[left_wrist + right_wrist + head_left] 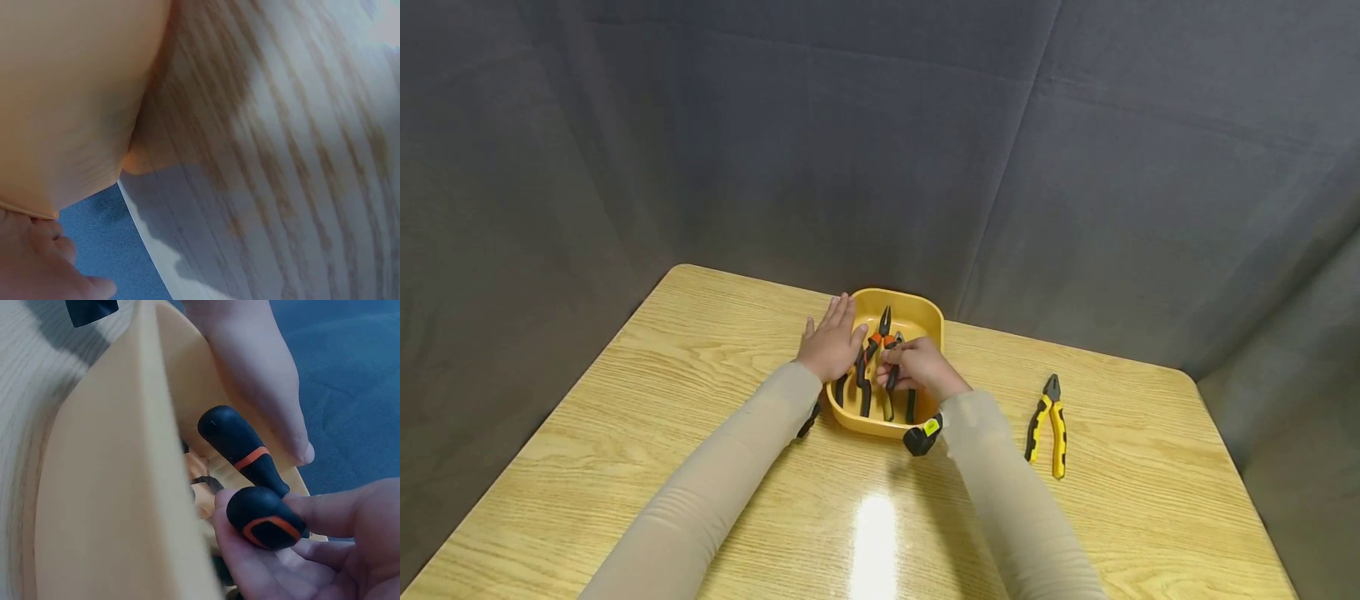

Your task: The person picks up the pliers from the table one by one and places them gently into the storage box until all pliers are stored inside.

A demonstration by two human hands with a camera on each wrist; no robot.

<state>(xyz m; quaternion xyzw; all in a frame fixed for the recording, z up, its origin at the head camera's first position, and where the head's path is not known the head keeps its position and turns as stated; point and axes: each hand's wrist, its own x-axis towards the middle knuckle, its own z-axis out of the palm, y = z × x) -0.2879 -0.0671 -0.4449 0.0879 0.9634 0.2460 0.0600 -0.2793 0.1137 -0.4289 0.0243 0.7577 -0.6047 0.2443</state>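
A yellow plastic bin (863,424) stands at the table's back edge with several pliers inside. Between thumb and fingers, my right hand (923,367) pinches a black handle with an orange band (265,519), part of pliers. A second such handle (234,440) rises beside it in the right wrist view. Pointed black jaws with orange near the pivot show in the bin; which handles belong to them I cannot tell. My left hand (831,340) rests on the bin's left rim, fingers straight. The left wrist view mostly has the bin's outer wall (69,106).
Pliers with yellow and black handles (1047,429) lie on the wooden table (1150,483) to the right of the bin. A grey curtain (850,167) hangs close behind the table. Wrist-worn black devices (917,440) hang beneath the sleeves near the bin's front.
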